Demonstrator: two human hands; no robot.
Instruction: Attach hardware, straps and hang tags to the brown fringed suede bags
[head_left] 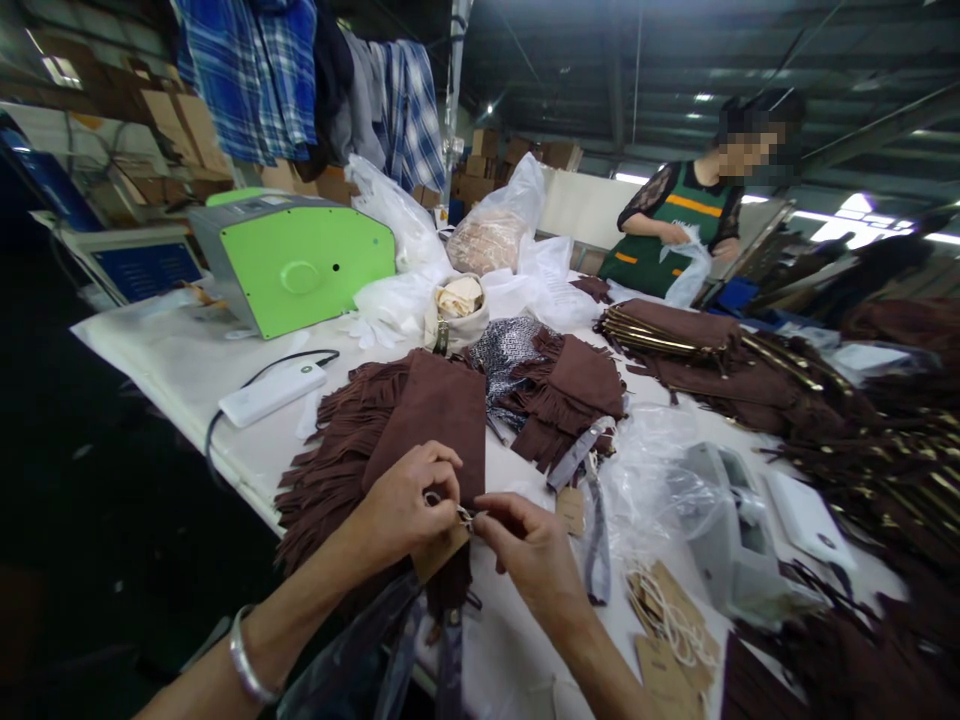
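A brown fringed bag [435,420] lies flat on the white table, its strips spread to the left. At its lower right corner my left hand [420,500] pinches a thin white string. From this string hangs a kraft paper hang tag [440,552], just under my fingers. My right hand [529,550] comes from the right, thumb and forefinger closed on the same string close by. A second brown fringed bag [577,385] rests further back, with a strap wrapped in grey film and its own tag [571,510].
A green and grey machine [307,262] stands at the back left, a white power bank [274,393] before it. To the right are a tape dispenser [731,530], loose kraft tags [671,660] and stacked brown bags [697,345]. A co-worker [682,220] handles plastic behind the table.
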